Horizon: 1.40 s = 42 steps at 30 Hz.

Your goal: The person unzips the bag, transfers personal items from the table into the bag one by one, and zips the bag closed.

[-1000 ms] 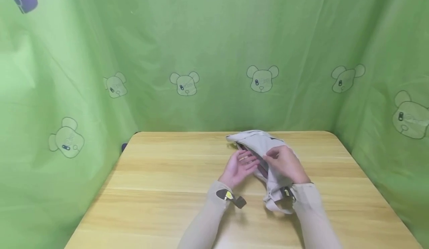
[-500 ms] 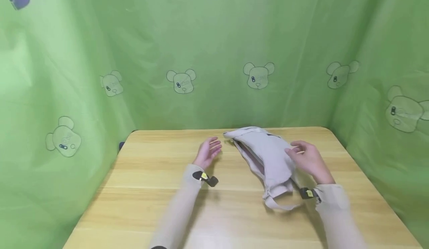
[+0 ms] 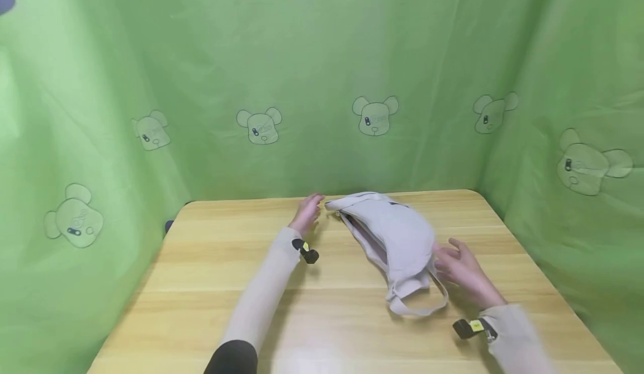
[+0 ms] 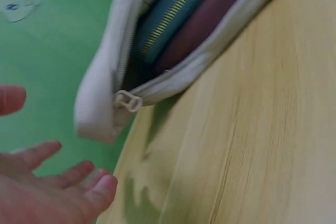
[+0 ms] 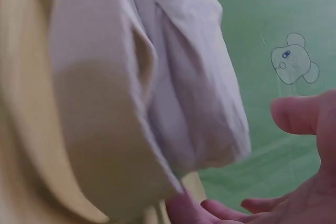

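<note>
Here's the pale bag (image 3: pixel 402 228), right of centre on the worktop (image 3: pixel 201 284), gaping leftward, probably propped wide by the teal zipped item (image 4: pixel 178 17) inside. The left hand (image 3: pixel 306 215), fingers apart and gripping nothing, hangs just beside its upper-left tip; the right hand (image 3: pixel 463 268), fingers also spread, flanks its lower-right edge, contact unclear.

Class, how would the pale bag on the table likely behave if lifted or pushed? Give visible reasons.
The pale bag would probably sag and fold, since its fabric looks soft and creased. Because it gapes open, the teal zipped item inside might slide out if tipped. Rolling seems unlikely, given its long, uneven shape.
</note>
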Each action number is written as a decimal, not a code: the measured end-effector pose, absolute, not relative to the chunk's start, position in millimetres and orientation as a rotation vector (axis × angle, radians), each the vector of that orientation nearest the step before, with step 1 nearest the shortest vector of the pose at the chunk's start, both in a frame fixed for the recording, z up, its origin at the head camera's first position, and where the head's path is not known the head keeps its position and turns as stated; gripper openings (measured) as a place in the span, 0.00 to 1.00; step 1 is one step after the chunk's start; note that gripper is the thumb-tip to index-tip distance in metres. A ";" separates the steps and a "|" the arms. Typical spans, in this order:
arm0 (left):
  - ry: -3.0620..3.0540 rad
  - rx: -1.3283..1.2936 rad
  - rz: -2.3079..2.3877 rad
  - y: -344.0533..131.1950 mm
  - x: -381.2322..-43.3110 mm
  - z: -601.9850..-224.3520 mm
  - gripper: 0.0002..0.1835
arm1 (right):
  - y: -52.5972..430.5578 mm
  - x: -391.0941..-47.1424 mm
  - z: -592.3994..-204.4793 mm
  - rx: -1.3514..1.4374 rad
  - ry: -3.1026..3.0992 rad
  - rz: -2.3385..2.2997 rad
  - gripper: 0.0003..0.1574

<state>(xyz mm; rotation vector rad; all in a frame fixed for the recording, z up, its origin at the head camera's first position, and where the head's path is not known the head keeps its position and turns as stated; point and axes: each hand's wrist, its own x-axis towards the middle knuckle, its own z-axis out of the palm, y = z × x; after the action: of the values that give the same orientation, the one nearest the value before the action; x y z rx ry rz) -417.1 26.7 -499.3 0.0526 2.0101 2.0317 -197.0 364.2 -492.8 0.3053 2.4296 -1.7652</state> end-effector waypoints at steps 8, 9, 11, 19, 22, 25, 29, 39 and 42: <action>2.271 0.239 1.797 47.1 -420.6 -507.6 0.31 | 344.6 -190.2 -496.6 0.270 2.309 -1.880 0.61; 2.260 0.249 1.804 48.7 -421.4 -509.4 0.30 | 344.1 -189.8 -496.4 0.267 2.316 -1.879 0.61; 2.244 0.266 1.814 51.8 -422.6 -512.4 0.29 | 344.4 -189.3 -496.5 0.262 2.341 -1.863 0.60; 2.345 0.388 1.734 42.9 -423.9 -522.7 0.28 | 339.9 -193.7 -499.9 0.224 2.420 -1.808 0.57; 2.364 0.422 1.715 37.2 -423.3 -525.8 0.29 | 340.9 -196.0 -500.9 0.196 2.452 -1.768 0.56; 2.373 0.459 1.710 31.3 -422.4 -529.8 0.29 | 345.2 -199.4 -502.4 0.175 2.480 -1.720 0.54; 2.459 0.511 1.652 20.2 -417.3 -530.6 0.27 | 350.9 -206.1 -503.2 0.147 2.503 -1.675 0.53; 2.692 0.631 1.351 -17.4 -394.1 -519.1 0.16 | 359.3 -237.7 -500.1 -0.048 2.487 -1.604 0.51; 2.693 0.679 1.277 -29.7 -385.8 -513.5 0.13 | 361.5 -249.0 -499.6 -0.132 2.481 -1.567 0.50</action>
<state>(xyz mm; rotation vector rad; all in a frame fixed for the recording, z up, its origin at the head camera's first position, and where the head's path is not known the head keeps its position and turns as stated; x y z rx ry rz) -385.8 -29.7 -513.5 0.6786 2.6927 1.2775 -249.0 361.5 -499.6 -0.1317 2.4811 -1.5666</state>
